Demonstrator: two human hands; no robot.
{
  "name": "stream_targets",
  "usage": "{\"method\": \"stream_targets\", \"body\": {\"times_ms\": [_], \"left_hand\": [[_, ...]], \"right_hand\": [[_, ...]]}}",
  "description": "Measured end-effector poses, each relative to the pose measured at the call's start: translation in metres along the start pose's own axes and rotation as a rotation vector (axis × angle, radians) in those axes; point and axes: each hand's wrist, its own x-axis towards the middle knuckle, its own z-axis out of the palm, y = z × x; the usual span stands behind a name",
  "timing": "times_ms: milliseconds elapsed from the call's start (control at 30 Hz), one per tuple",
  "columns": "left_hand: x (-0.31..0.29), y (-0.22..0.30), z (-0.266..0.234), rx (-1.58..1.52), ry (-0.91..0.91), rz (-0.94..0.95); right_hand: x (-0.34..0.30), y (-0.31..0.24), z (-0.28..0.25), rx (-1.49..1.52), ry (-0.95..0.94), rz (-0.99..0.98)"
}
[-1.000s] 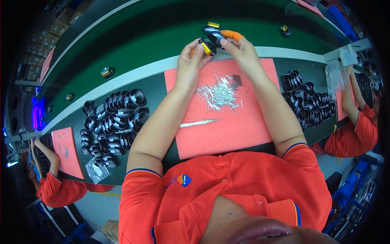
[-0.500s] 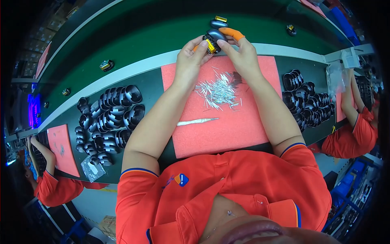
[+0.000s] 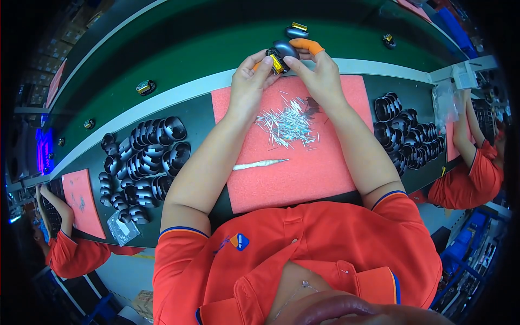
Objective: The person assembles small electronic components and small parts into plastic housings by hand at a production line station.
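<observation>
Shell sits gripped in the closed-in fingers of the right hand, close against the yellow-and-black component the left hand pinches near the pink mat's far edge, seemingly a fitting step calling for careful lining-up.

Hands: on my feed, left hand and right hand side by side over the mat's far edge, held parts between them
Mat: on the bench, before the torso
Pins: on the mat, between the forearms
Tool: on the mat, nearer me than the pins
Shells: I see one group left of the mat, another right
Bag: near end of the left group
Rail: behind the mat
Belt: beyond the rail, a unit on it just behind the hands
</observation>
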Motion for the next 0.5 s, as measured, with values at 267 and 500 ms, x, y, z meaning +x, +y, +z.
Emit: {"method": "stream_targets", "body": {"times_ms": [267,500], "left_hand": [[0.002,-0.002,-0.004,-0.002,-0.015,0.009],[-0.001,0.004,0.002,0.021,-0.05,0.002]], "right_hand": [[0.001,-0.007,-0.004,0.002,-0.087,0.156],[0.0,0.0,-0.004,0.164,-0.142,0.226]]}}
